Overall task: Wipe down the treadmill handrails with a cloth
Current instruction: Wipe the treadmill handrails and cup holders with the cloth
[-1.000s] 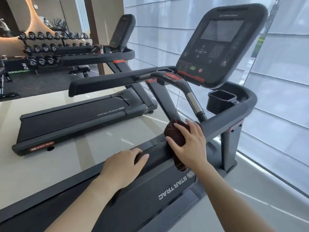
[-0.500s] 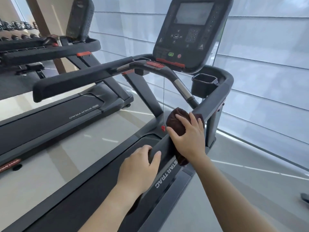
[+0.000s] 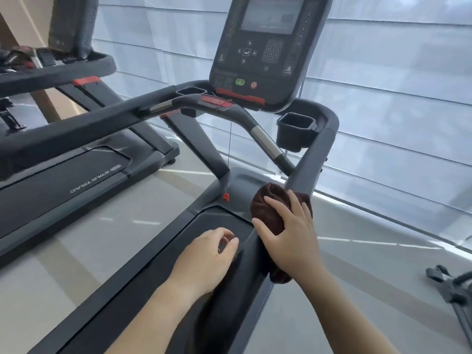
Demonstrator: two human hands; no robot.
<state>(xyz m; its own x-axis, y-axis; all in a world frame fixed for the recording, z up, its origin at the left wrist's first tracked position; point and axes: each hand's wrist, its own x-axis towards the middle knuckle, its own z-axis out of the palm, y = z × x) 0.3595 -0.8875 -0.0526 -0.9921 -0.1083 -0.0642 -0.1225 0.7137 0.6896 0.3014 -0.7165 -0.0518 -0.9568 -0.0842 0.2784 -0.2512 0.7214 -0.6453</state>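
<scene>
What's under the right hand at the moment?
The right hand presses a dark brown cloth wrapped over the treadmill's right handrail. The rail runs on uncovered above the cloth; the stretch beneath cloth and palm is hidden, so its state can't be judged.

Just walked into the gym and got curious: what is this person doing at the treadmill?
A person is cleaning the treadmill. Their right hand presses a dark brown cloth around the right handrail, partway along the rail, below the cup holder. The left hand rests loosely on the same rail nearer the person, fingers curled, holding nothing. The console and the far handrail are untouched right now.
</scene>
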